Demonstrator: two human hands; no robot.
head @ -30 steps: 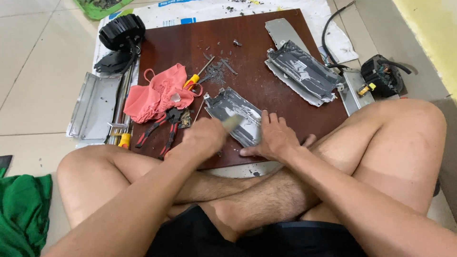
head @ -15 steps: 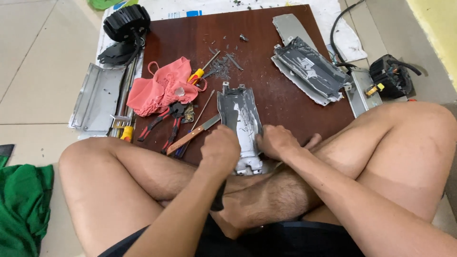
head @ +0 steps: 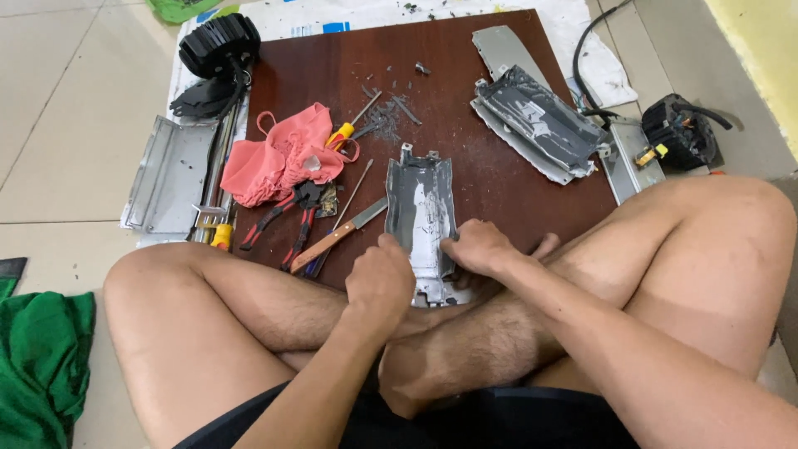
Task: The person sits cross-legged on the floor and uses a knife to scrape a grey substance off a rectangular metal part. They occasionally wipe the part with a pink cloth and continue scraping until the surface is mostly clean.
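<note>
Hands meet at the lower centre of the frame, both set on one grey metal cover [head: 422,218] that lies lengthwise on the brown board [head: 465,108], its near end overhanging the board's lower edge above the person's crossed legs. The left hand [head: 381,278] is closed in a loose fist against the cover's left rim, and the right hand [head: 480,248] is curled over the right rim with fingers pressing down, so the piece is pinned from both sides and cannot slide. Whether the left hand grips a small tool inside the fist I cannot tell.

Drawing the cover close to the body keeps it within easy reach, while the tools sit just to its left, ready to be picked up. One knife with a wooden handle [head: 337,236] lies diagonally beside the cover. One pair of pliers with red grips [head: 287,218] rests at the centre left, partly under one pink cloth [head: 278,160]. One screwdriver with a yellow and red handle [head: 353,123] pokes out from the cloth, and a second thin one [head: 353,193] lies near the knife.

Further off, at the upper right, a second dark metal casing [head: 540,120] is set aside. Two black motor-like parts sit off the board: one at the upper left [head: 218,41], one at the far right [head: 682,129]. One flat grey plate [head: 170,173] lies on the floor at the left, and one green cloth [head: 41,366] sits at the lower left.
</note>
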